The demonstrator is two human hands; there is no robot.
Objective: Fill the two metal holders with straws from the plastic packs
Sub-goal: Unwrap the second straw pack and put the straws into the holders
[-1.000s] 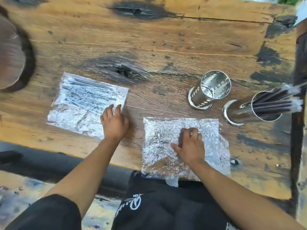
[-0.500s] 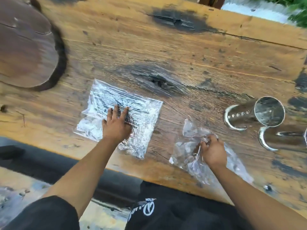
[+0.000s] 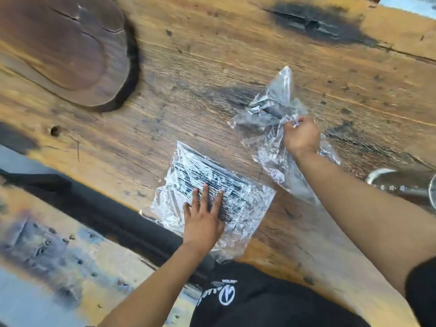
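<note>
Since half a second ago the right hand (image 3: 301,137) has lifted its crumpled plastic pack (image 3: 271,123) off the worktop (image 3: 212,67) and carried it up toward the middle right of the frame, where before it lay bunched near the worktop's near edge; the view has swung left too, so that only one metal holder (image 3: 405,182) shows, cut off at the right edge, where two stood in sight earlier; the left hand (image 3: 204,218) has stayed on the full pack of straws (image 3: 212,192) at lower centre.

The right forearm reaches up from the lower right corner, wrist bent, the back of the hand toward the camera; its grip is closed, the fingers pinching a gathered fold of the clear film, and the rest of the bag hangs and flares to the left and below the hand; whether any straws are left in it cannot be told.

The left forearm comes up from the bottom centre; its grip is not closed at all, the fingers straight and spread, pressing flat on the pack, whose dark straws lie side by side under the film.

A dark round wooden slab (image 3: 63,46) sits in the upper left.
</note>
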